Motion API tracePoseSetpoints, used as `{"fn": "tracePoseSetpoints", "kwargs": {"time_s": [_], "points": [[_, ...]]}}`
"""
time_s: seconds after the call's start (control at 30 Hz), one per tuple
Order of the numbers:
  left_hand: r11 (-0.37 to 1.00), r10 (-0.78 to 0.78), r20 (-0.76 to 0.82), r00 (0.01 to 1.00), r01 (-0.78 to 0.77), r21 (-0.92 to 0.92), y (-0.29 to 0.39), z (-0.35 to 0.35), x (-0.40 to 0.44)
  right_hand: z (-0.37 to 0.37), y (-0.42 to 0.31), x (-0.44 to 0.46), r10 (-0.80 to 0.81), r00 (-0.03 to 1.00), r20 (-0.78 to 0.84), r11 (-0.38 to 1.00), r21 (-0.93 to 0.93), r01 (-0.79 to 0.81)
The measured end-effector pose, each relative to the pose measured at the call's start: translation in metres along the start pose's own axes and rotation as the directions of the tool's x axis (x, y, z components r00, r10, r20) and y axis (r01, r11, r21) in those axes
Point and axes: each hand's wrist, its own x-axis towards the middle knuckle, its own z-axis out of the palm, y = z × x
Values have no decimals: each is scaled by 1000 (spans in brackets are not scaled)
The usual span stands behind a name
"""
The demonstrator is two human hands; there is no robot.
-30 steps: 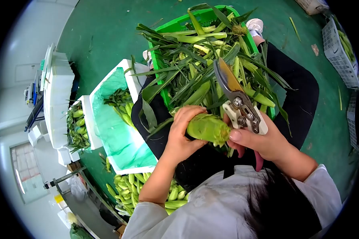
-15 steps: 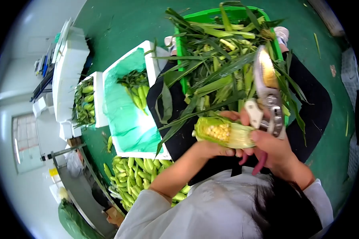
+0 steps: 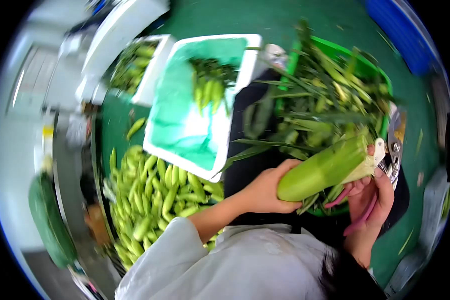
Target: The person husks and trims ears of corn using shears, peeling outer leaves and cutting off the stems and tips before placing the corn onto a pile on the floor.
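Note:
My left hand (image 3: 270,190) is closed around the lower left end of an ear of corn (image 3: 325,167), which lies tilted in front of my lap. Smooth green husk faces up, and no kernels show. At the ear's upper right end, my right hand (image 3: 372,195) has its fingers and thumb by the pale, torn husk. That same hand holds pruning shears (image 3: 396,145), with their pink handles hanging below the fingers and the metal blade pointing up and away. Whether the right fingers also pinch the husk, I cannot tell.
Between my legs stands a green crate (image 3: 386,92) heaped with husks and leaves (image 3: 330,120). A white foam box (image 3: 152,142) with green lining holds several ears (image 3: 210,92). Many ears lie in a pile (image 3: 150,195) at my left. Another foam box (image 3: 151,82) is behind.
My view has swung left, putting the boxes and crate further right. The ear has been turned: exposed kernels are now out of sight, green husk shows. My left hand now wraps its lower end.

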Motion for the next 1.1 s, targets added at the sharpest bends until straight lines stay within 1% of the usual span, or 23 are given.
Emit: {"fn": "tracePoseSetpoints", "kwargs": {"time_s": [0.07, 0.1, 0.13, 0.17, 0.2, 0.23, 0.33, 0.4, 0.43, 0.47, 0.5, 0.53, 0.6, 0.63, 0.7, 0.77, 0.8, 0.83, 0.87, 0.9, 0.97, 1.0, 1.1], "points": [[998, 1, -329, 945, 22, 67, -21, -32, -58, -17, 23, 27, -88, 993, 75, 939, -328, 108], [999, -25, -481, 876, 42, 24, -47, -50, -91, -19, 35, 35, -46, 998, -33, 820, -572, 19], [959, -248, -604, 757, 105, -263, -53, -69, -126, -15, 54, 48, -41, 994, 100, 647, -755, 102], [834, -479, -625, 617, 99, -542, -59, -87, -167, -11, 74, 58, -16, 975, 220, 436, -876, 205], [809, -559, -736, 383, 57, -585, -91, -103, -210, 11, 98, 70, -151, 828, 541, 150, -815, 560], [723, -654, -724, 217, -103, -684, -111, -120, -257, 11, 112, 83, -11, 714, 700, -231, -696, 680], [692, -720, -612, -327, -400, -600, -187, -161, -429, 12, 148, 82, 135, 835, 533, -133, -825, 549], [743, -668, -550, -500, -487, -460, -232, -171, -543, -3, 135, 85, 76, 921, 382, -150, -909, 389], [727, -678, -530, -509, -571, -381, -216, -169, -556, -11, 121, 84, 47, 974, 223, -125, -966, 228], [705, -687, -510, -518, -644, -295, -197, -168, -569, -40, 106, 92, -26, 957, 288, -126, -951, 283], [843, -523, -325, -788, -535, -60, -255, -186, -645, -72, 87, 105, -104, 932, 347, -127, -934, 333], [882, -451, -190, -872, -468, 59, -235, -212, -609, -91, 65, 116, -176, 949, 263, -124, -962, 244], [826, -487, -560, -670, -562, -47, -284, -272, -580, -127, 6, 140, -266, 957, 117, -54, -993, 107], [894, -309, -825, -472, -441, -83, -341, -314, -556, -142, -23, 152, -282, 958, 60, 11, -998, 65], [964, -153, -963, -224, -250, -94, -284, -358, -311, -144, -65, 165, -492, 870, 31, -30, -999, 19], [970, -227, -929, 291, -11, -241, -272, -371, -133, -135, -101, 160, -554, 821, -139, 242, -970, -1], [937, -333, -844, 420, 51, -345, -298, -373, -60, -137, -113, 153, -560, 815, -146, 406, -907, 116], [936, -333, -806, 489, 273, -221, -341, -379, 6, -139, -120, 142, -553, 820, -146, 533, -819, 214], [815, -227, -825, 518, 565, 131, -370, -377, 57, -143, -122, 128, -536, 833, -140, 606, -751, 263], [628, -282, -831, 479, 748, 218, -409, -375, 99, -140, -115, 107, -504, 850, -153, 617, -752, 231], [456, -200, -899, 390, 849, 267, -433, -356, 151, -126, -88, 69, -454, 867, -205, 641, -751, 159], [483, -274, -914, 300, 865, 139, -412, -349, 158, -125, -78, 56, -432, 868, -246, 654, -748, 113], [826, -556, -597, 579, 465, -319, -405, -346, 173, -211, -106, 12, -84, 977, -198, 704, -705, -82]]}}
